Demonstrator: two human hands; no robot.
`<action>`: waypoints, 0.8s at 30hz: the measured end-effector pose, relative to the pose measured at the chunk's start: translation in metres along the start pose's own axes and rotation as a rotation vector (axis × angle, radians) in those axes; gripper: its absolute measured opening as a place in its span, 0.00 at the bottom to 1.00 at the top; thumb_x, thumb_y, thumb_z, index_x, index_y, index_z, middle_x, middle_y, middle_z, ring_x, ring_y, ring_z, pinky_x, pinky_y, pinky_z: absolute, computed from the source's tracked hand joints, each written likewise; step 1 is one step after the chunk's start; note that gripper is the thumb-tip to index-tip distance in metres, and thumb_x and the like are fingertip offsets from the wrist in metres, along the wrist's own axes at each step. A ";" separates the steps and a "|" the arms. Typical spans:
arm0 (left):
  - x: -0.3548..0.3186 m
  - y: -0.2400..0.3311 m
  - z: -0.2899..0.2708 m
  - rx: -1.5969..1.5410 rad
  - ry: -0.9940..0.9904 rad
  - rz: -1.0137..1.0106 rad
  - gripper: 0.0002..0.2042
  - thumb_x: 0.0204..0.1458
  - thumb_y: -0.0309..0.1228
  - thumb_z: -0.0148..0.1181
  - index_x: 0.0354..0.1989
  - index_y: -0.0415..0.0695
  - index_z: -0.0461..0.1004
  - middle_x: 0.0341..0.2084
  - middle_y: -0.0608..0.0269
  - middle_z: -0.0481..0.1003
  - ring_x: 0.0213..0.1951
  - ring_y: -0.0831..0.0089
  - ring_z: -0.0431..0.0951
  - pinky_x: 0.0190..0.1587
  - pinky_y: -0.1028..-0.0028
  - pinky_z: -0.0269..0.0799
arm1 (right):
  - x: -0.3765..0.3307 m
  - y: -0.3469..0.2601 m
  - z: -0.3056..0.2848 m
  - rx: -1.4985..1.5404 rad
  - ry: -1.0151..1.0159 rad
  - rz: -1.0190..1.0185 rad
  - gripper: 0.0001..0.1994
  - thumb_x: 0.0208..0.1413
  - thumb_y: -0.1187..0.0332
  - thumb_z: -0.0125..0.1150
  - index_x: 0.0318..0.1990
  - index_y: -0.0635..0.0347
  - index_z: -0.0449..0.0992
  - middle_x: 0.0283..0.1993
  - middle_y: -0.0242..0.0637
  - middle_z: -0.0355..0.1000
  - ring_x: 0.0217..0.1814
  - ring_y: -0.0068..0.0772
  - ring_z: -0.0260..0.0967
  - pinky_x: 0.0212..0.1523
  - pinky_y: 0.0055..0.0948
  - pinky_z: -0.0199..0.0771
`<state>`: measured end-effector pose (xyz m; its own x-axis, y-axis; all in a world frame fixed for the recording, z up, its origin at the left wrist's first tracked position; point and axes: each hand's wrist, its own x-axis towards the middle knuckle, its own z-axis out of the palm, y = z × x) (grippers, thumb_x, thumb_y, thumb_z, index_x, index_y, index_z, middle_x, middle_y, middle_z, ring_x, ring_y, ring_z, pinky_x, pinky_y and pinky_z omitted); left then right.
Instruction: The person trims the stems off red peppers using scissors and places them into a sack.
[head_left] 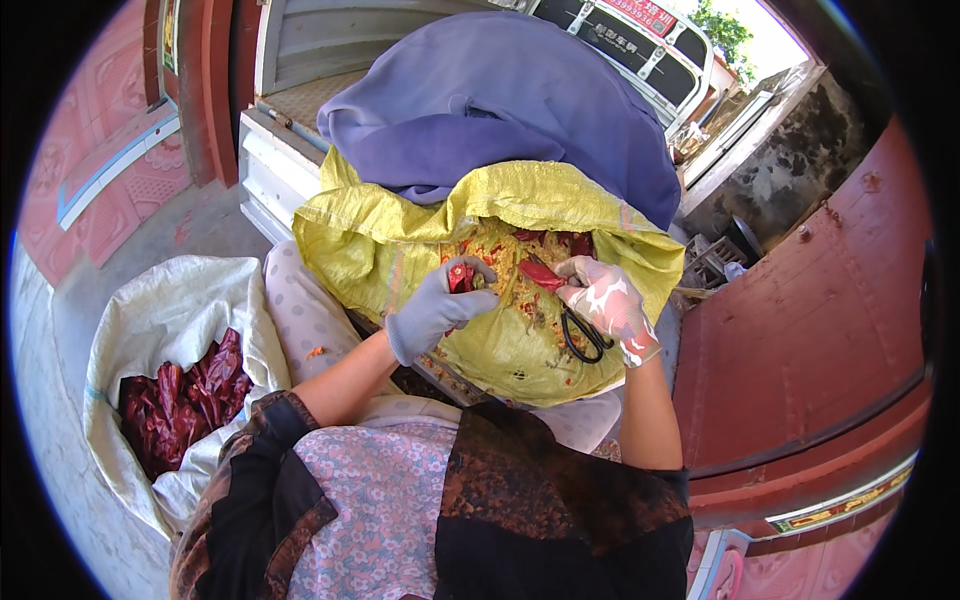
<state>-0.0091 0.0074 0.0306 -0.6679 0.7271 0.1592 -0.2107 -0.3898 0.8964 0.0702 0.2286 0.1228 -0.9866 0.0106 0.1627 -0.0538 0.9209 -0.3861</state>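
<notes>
My right hand (608,302): fingers clamped on dried red chili (541,276), long axis pointing left toward my left hand (428,312), fingers closed round red chili bunch (461,278). Chili over yellow woven sack (345,262), nearer right edge.

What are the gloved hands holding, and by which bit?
The left hand is curled around red pepper; the gripped part is hidden. The right hand pinches another red pepper by one end; whether it holds the black scissors too isn't clear.

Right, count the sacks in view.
2: white sack on the left, holding red peppers; yellow sack in the middle. Purple cloth may hide more.
</notes>
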 end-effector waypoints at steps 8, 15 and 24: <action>0.001 0.016 0.014 0.619 -0.116 0.327 0.24 0.36 0.30 0.69 0.44 0.39 0.69 0.34 0.64 0.71 0.36 0.76 0.70 0.43 0.75 0.67 | -0.014 -0.056 0.004 0.005 -0.137 -0.163 0.11 0.43 0.73 0.60 0.37 0.61 0.74 0.26 0.39 0.70 0.25 0.32 0.68 0.31 0.28 0.69; -0.002 0.003 0.008 0.427 -0.192 0.142 0.21 0.38 0.33 0.68 0.41 0.38 0.70 0.29 0.64 0.72 0.31 0.77 0.71 0.37 0.76 0.68 | -0.015 -0.071 0.019 0.071 -0.104 -0.308 0.12 0.43 0.74 0.61 0.38 0.59 0.73 0.22 0.37 0.67 0.22 0.29 0.64 0.27 0.25 0.66; -0.006 -0.001 -0.002 0.162 -0.194 -0.004 0.06 0.47 0.28 0.57 0.28 0.38 0.71 0.18 0.71 0.67 0.23 0.85 0.65 0.24 0.81 0.61 | -0.015 -0.071 0.048 0.055 0.196 -0.266 0.09 0.47 0.66 0.61 0.37 0.56 0.75 0.31 0.39 0.73 0.32 0.40 0.71 0.32 0.33 0.70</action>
<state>-0.0065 0.0022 0.0274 -0.5148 0.8292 0.2177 -0.0858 -0.3025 0.9493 0.0817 0.1447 0.1040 -0.8887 -0.1481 0.4339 -0.3195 0.8788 -0.3544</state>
